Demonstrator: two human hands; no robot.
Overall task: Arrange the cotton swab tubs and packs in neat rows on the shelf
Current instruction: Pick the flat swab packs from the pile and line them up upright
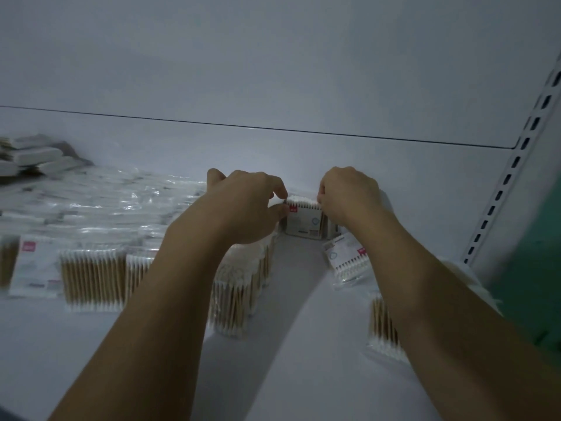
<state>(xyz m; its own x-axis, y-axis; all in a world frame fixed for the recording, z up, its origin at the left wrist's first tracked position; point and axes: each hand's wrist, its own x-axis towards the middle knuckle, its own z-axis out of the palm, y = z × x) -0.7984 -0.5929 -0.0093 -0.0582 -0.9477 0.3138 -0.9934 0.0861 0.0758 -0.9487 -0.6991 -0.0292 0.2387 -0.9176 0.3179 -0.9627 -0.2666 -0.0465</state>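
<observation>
An upright pack of cotton swabs [303, 221] is held at the back of the shelf [303, 344], close to the rear panel, with white tips at its top and a red mark on its label. Its upper left corner is pinched in the grip of the left hand [249, 208], and its upper right corner is held by the curled fingers of the right hand [349, 196]. A row of standing packs [236, 293] filled with wooden-stick swabs is seen under the left forearm. A flat pack of black-stick swabs [346, 264] lies just in front of the held pack, to the right. More wooden-stick packs [91, 281] are laid flat at the left, and clear-wrapped packs [106, 202] are piled behind them.
</observation>
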